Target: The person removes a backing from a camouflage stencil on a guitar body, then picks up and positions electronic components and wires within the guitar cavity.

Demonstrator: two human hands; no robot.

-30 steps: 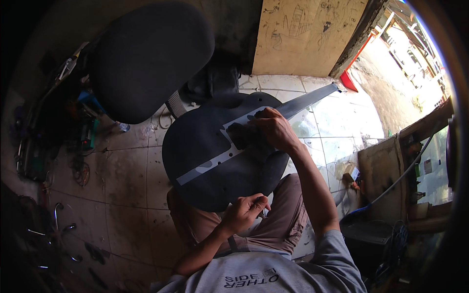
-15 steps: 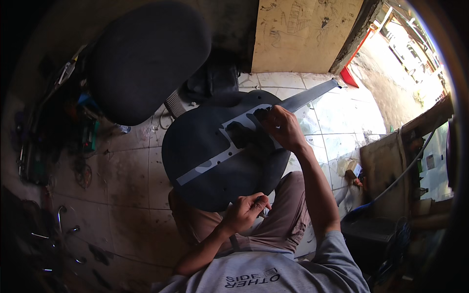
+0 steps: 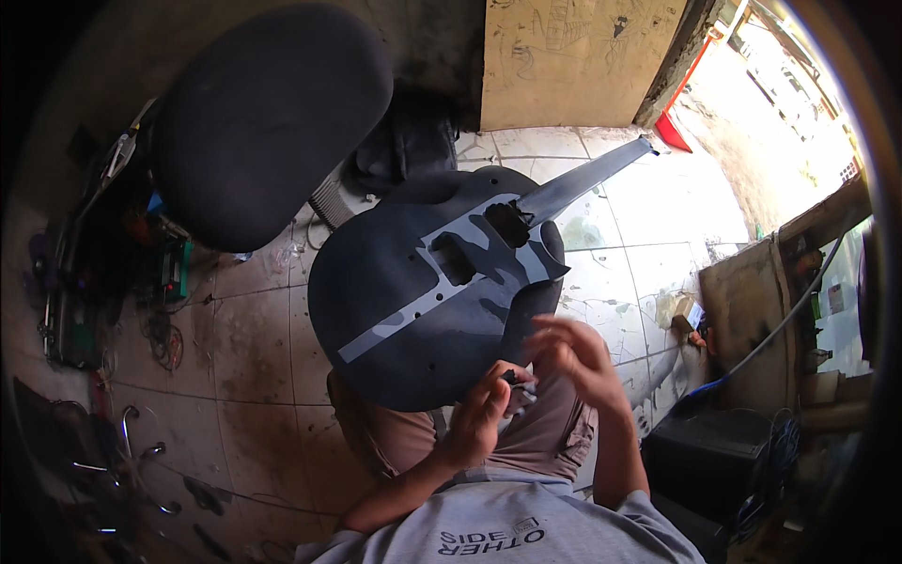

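A dark electric guitar body (image 3: 376,273) with its neck (image 3: 592,179) pointing to the far right rests over my lap. A lighter grey camouflage band (image 3: 404,310) runs along it, with two dark rectangular cavities and several small holes. Close to its near edge, my left hand (image 3: 477,418) is closed on a small crumpled grey-and-black scrap (image 3: 517,393), whose kind I cannot make out. My right hand (image 3: 583,362) hovers just right of it, off the guitar, slightly blurred, with fingers stretched and apart and nothing visible in them.
A dark rounded cushion-like seat (image 3: 272,122) rises at the far left. Beyond the guitar stand a black bag (image 3: 409,150) and a wooden panel (image 3: 573,61). A black box (image 3: 705,461) is at the right; chrome chair legs (image 3: 132,437) lie at the left on the tiled floor (image 3: 254,348).
My right hand has left the cavity near the neck and come back toward my left hand. The left hand has turned, and the grey-and-black scrap in it now shows.
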